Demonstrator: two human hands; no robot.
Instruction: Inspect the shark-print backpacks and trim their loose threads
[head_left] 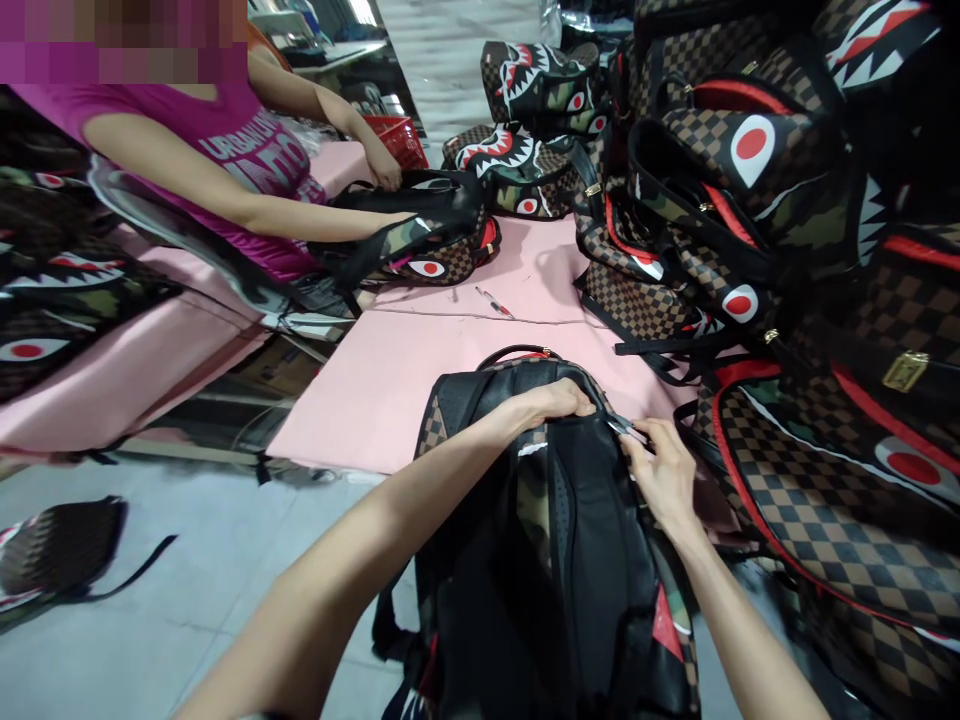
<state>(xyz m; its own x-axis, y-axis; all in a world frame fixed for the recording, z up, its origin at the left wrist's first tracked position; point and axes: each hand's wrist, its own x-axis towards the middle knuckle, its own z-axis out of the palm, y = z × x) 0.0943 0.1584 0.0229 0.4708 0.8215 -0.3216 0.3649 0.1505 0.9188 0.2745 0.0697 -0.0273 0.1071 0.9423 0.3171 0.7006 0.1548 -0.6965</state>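
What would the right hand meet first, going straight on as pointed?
Probably the upper edge of the black backpack, met by the metal tool in the right hand; the left hand lies beyond, depth unclear.

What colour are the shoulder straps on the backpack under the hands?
Black; the shoulder straps show best in the head view.

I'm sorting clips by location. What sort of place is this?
Probably a bag workshop or factory. Similar checkered backpacks are piled at the right, another person handles a bag at the pink table, and the right hand holds a small metal tool by a dark backpack.
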